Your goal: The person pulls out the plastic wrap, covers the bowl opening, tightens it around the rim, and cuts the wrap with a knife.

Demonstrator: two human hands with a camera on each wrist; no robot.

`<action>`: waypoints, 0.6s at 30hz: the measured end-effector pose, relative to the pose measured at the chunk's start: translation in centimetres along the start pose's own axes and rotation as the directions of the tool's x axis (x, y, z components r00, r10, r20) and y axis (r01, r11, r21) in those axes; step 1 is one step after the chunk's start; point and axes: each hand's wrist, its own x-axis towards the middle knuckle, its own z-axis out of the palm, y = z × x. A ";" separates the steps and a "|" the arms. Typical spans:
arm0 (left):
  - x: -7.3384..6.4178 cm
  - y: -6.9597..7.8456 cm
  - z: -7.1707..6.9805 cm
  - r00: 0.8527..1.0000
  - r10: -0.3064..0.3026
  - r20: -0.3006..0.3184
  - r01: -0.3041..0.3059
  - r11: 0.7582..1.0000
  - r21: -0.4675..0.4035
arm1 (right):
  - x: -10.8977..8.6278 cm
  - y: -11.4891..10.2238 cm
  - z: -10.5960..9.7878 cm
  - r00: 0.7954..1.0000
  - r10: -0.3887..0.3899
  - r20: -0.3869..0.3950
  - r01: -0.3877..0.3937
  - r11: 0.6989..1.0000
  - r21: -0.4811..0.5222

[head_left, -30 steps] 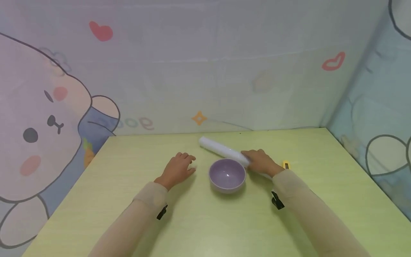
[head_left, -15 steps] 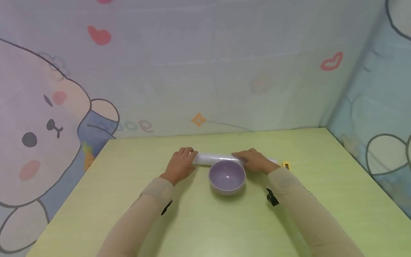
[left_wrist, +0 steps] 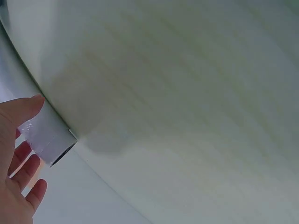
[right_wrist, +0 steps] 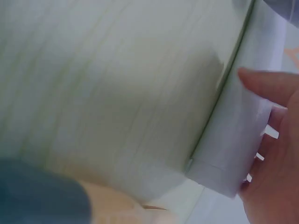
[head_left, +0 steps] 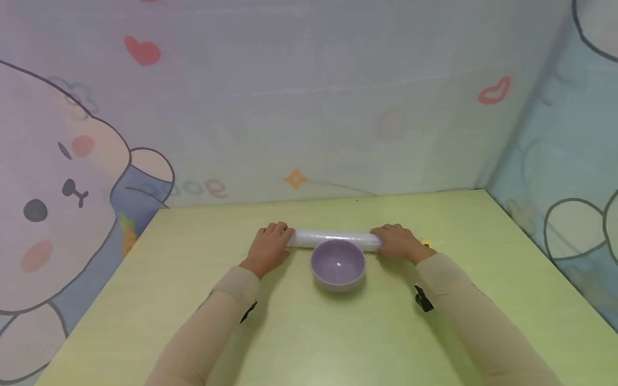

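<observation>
A white roll of plastic wrap [head_left: 333, 236] lies crosswise on the table, behind a lilac bowl [head_left: 338, 265] that overlaps its front edge in the head view. My left hand [head_left: 268, 247] grips the roll's left end; in the left wrist view the thumb lies over the wrap [left_wrist: 49, 135] and the hollow core shows at its end. At the other end my right hand [head_left: 397, 242] holds the roll, thumb on the near side and fingers curled behind it, as the right wrist view shows. The bowl stands upright between both hands with nothing in it.
A small yellow object [head_left: 427, 243] with a dark part lies just beyond the right wrist, partly hidden by it. The pale yellow-green table [head_left: 309, 332] ends at the back against a printed cloth backdrop [head_left: 338, 134].
The slanted roll has been turned straight across the table. My left hand has moved forward onto its left end, and my right hand has slid outward to its right end. The bowl stays put.
</observation>
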 end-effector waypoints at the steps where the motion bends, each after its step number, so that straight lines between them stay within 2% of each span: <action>1: 0.0 -0.1 0.1 1.000 0.001 0.005 -0.001 1.000 0.010 | 0.0 0.1 0.0 1.000 -0.004 0.008 0.004 1.000 0.005; 2: -0.1 -0.2 0.2 1.000 0.003 0.008 -0.003 1.000 0.027 | 0.1 0.1 0.1 1.000 -0.009 0.013 0.009 1.000 0.011; 5: -0.1 -0.3 0.5 0.999 0.038 -0.036 -0.033 0.991 0.132 | 0.3 0.1 0.1 1.000 -0.019 0.016 0.018 1.000 0.025; 9: 0.0 -0.2 0.6 0.992 0.106 -0.069 -0.083 0.955 0.284 | 0.2 0.1 0.1 0.999 -0.032 0.022 0.031 0.999 0.045; 11: 0.1 -0.3 0.4 0.989 0.140 -0.056 -0.114 0.940 0.322 | 0.1 0.1 0.2 0.999 -0.036 0.025 0.035 0.998 0.054; 15: 0.3 -0.5 -0.3 0.980 0.195 -0.033 -0.173 0.925 0.339 | -0.2 0.1 0.3 0.999 -0.034 0.016 0.033 0.998 0.054; 18: 0.4 -0.6 -0.8 0.980 0.197 -0.029 -0.180 0.940 0.289 | -0.3 0.2 0.3 0.999 -0.039 0.004 0.038 0.998 0.049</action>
